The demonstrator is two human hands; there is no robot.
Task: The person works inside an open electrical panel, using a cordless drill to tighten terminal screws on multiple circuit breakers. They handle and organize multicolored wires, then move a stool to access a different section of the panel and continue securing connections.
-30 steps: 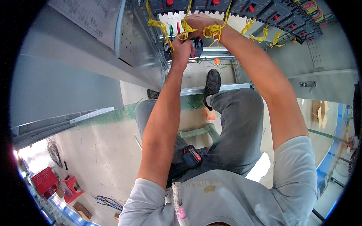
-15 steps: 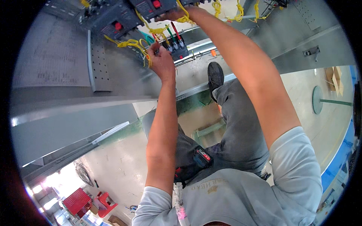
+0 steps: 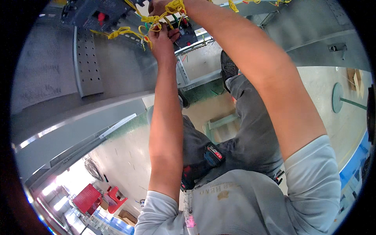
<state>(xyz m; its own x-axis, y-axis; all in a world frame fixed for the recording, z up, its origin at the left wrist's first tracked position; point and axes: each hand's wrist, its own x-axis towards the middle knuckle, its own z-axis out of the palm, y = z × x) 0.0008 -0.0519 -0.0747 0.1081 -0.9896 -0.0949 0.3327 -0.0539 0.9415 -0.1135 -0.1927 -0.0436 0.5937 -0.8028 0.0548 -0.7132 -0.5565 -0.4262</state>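
Note:
My left hand [image 3: 163, 42] is raised among yellow wires [image 3: 156, 26] at the top of the view, its thumb and forefinger closed on a strand. Just above it, by the upper edge, my right hand [image 3: 158, 8] reaches in with curled fingers. A tied yellow wire bundle [image 3: 175, 6] crosses it, so what the fingers hold is hidden. Behind my left hand is a dark terminal or breaker block [image 3: 188, 36]. To the left, a black circuit breaker [image 3: 92, 15] with a red toggle is mounted, with another yellow wire bundle [image 3: 119, 32] hanging below it.
A perforated metal bracket [image 3: 87, 62] and grey cabinet panels stand at the left. A cordless power tool [image 3: 201, 164] lies on my lap. A green stool [image 3: 221, 123] shows between my legs. On the floor are a red stool [image 3: 114, 199] and a green round-based stand [image 3: 337, 98].
The view has shifted, so the breakers now sit higher. My hands have come closer together, the left now right at the yellow wires below the right.

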